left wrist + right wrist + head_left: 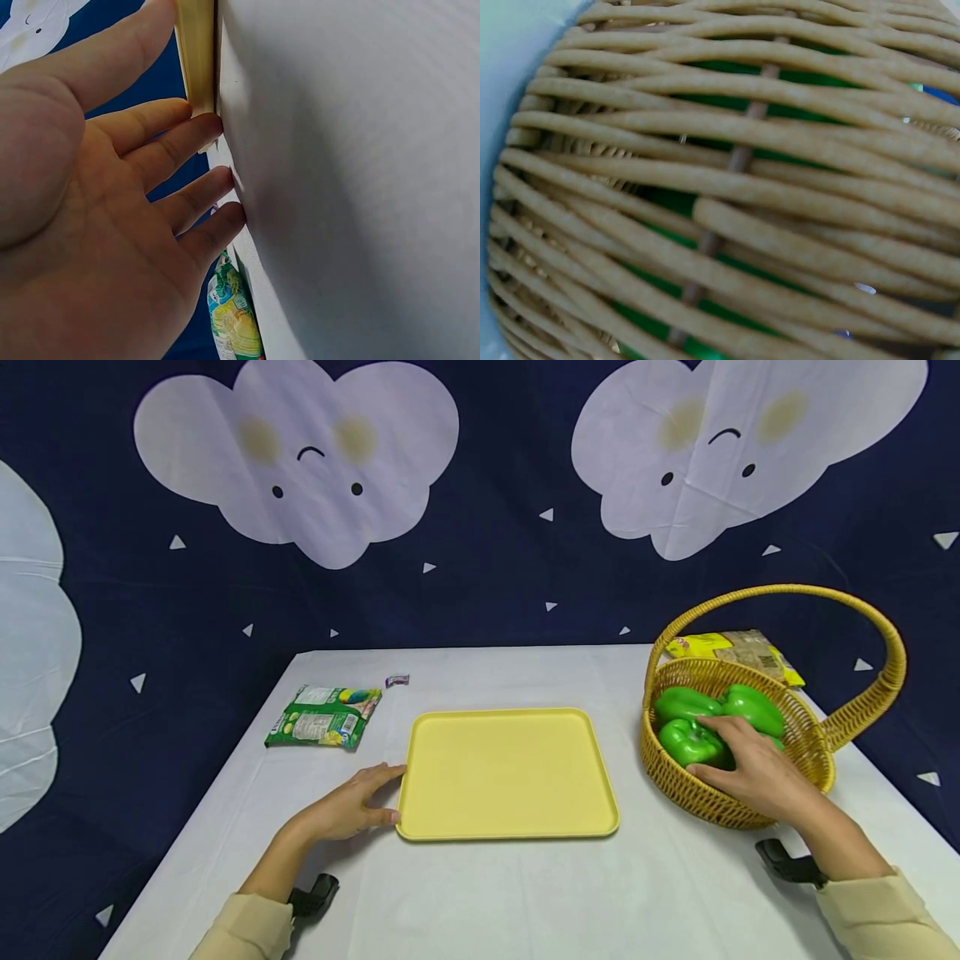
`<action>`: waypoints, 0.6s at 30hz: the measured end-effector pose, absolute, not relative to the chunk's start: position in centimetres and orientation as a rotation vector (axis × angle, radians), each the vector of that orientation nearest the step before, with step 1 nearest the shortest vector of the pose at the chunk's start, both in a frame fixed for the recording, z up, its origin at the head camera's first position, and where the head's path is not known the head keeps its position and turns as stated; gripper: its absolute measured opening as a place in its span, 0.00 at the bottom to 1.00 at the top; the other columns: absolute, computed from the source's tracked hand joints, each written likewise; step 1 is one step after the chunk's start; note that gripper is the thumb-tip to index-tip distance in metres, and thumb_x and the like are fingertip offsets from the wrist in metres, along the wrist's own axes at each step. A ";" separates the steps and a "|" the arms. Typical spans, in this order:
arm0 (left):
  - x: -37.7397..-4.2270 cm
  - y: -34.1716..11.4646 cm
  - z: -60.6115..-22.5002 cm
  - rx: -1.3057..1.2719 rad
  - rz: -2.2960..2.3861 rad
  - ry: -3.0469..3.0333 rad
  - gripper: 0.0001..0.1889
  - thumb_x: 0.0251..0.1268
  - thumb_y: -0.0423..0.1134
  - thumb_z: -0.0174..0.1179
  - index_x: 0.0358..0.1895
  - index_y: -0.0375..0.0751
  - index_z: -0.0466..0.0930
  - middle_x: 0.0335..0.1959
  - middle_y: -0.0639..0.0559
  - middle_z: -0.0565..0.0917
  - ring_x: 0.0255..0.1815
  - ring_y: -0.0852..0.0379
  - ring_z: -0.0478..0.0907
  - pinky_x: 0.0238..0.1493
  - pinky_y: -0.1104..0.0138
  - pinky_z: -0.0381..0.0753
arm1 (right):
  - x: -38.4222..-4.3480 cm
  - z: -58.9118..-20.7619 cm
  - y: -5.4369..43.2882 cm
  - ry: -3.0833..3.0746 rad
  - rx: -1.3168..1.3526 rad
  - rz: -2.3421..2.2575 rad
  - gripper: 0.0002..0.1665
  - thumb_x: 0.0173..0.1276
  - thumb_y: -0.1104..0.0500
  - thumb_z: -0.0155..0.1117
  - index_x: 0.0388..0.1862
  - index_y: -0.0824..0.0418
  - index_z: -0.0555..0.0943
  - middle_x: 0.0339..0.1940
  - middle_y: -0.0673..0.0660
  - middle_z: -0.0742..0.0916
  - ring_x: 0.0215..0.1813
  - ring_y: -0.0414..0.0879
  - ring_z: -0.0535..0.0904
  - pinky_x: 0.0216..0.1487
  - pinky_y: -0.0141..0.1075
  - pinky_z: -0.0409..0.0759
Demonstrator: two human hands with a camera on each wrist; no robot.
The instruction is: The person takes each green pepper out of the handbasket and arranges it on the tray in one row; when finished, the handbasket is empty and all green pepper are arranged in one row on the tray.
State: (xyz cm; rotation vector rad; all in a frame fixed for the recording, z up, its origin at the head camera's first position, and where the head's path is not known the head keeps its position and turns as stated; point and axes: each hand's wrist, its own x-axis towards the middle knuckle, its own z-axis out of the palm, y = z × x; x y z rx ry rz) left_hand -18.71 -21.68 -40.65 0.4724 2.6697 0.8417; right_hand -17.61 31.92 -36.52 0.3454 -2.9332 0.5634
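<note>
My left hand (348, 806) lies at the left edge of a yellow rectangular tray (510, 777), its thumb and fingertips right at the rim. In the left wrist view the fingers of that hand (157, 150) are spread and nearly straight, beside the tray's edge (196, 60). On the right, my right hand (757, 768) reaches into a wicker basket (701, 797) with a tall arched handle. Its thumb and fingers curl round the front green bell pepper (686, 742). More green peppers (752, 708) lie behind it. The right wrist view shows only basket weave (727, 180) with green behind the gaps, the hand hidden.
A green snack bag (322, 717) lies at the left of the white-covered table (480, 902), with a small purple wrapped candy (397, 680) behind it. Beyond the basket lies a yellow and brown packet (738, 652). A dark cloud-print curtain (510, 593) hangs behind the table.
</note>
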 end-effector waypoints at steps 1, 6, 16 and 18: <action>-18.7 -21.7 -40.7 0.473 0.838 2.671 0.40 0.56 0.51 0.65 0.71 0.44 0.59 0.73 0.33 0.56 0.75 0.34 0.48 0.70 0.37 0.51 | -17.6 -36.5 31.9 -2.929 0.344 0.561 0.47 0.58 0.42 0.68 0.68 0.66 0.62 0.66 0.74 0.66 0.60 0.73 0.65 0.50 0.68 0.68; -18.8 -21.7 -40.7 0.475 0.819 2.680 0.40 0.56 0.52 0.64 0.72 0.46 0.59 0.73 0.34 0.57 0.75 0.34 0.48 0.70 0.36 0.51 | -17.5 -36.7 32.0 -2.895 0.345 0.573 0.47 0.58 0.43 0.68 0.67 0.67 0.63 0.65 0.76 0.66 0.59 0.73 0.65 0.50 0.68 0.68; -18.8 -21.7 -40.8 0.484 0.828 2.677 0.40 0.56 0.51 0.65 0.72 0.45 0.59 0.73 0.34 0.57 0.75 0.34 0.48 0.70 0.36 0.52 | -17.3 -36.5 32.0 -2.835 0.342 0.638 0.47 0.58 0.46 0.69 0.68 0.67 0.62 0.62 0.73 0.67 0.58 0.70 0.66 0.48 0.66 0.68; -18.8 -21.7 -40.8 0.484 0.825 2.677 0.40 0.56 0.51 0.65 0.72 0.45 0.59 0.73 0.33 0.56 0.75 0.34 0.48 0.70 0.36 0.52 | -17.2 -36.3 32.0 -2.831 0.327 0.648 0.47 0.58 0.46 0.70 0.69 0.66 0.61 0.63 0.73 0.66 0.59 0.71 0.65 0.49 0.67 0.67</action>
